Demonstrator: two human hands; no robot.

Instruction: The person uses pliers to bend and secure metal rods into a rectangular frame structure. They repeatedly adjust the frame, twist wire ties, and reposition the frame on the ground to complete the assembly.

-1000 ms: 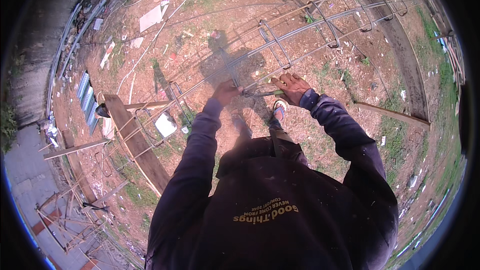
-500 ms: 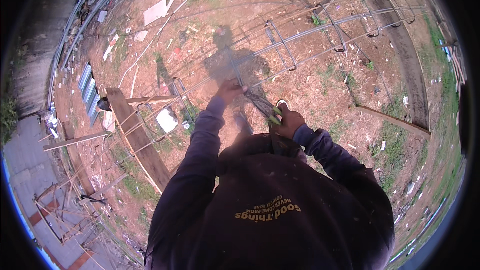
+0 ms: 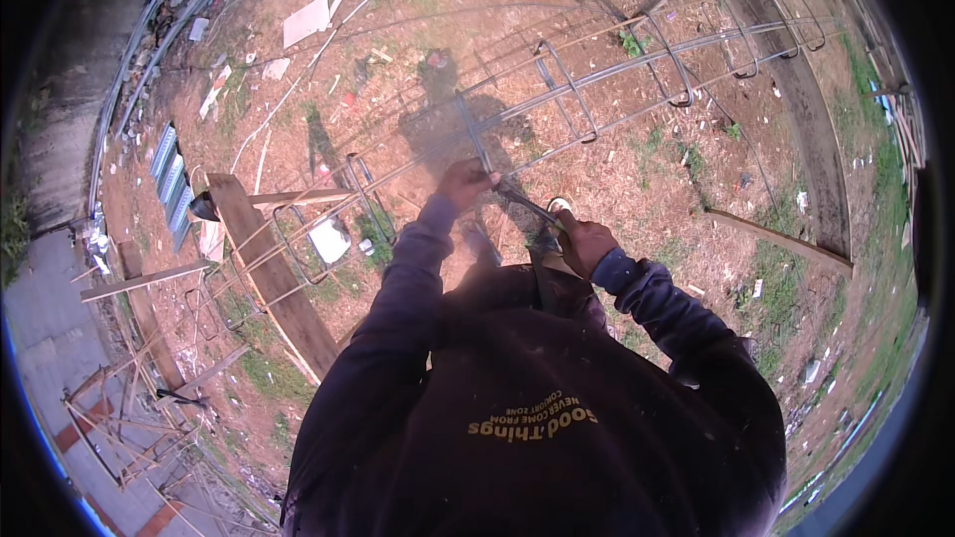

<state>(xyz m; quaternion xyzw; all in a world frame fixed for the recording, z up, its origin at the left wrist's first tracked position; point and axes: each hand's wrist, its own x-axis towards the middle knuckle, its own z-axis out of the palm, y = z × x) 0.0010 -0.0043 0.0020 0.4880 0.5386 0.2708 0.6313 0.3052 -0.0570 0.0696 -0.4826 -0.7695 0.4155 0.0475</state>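
A long cage of steel rebar [image 3: 612, 68] runs diagonally across in front of me, with rectangular stirrups [image 3: 566, 88] around its lengthwise bars. My left hand [image 3: 465, 184] is closed around the near end of one stirrup [image 3: 470, 127], at the cage's near bar. Closed on the handles of a pair of pincers [image 3: 529, 205], my right hand [image 3: 587, 244] sits nearer my body and to the right. The pincers' dark jaws reach toward my left fingertips. Any wire at the jaws is too small to make out.
A wooden plank [image 3: 259, 259] lies under the cage's left part, and a dark long board [image 3: 796, 109] is at the right. A thinner timber [image 3: 781, 241] lies nearer. Corrugated metal sheet [image 3: 171, 184], a white container [image 3: 328, 239] and scattered scraps are on the dirt ground.
The pincers' green handles, spread apart earlier, are now squeezed together inside my right hand. My left hand stays at the stirrup, shifted slightly to the right.
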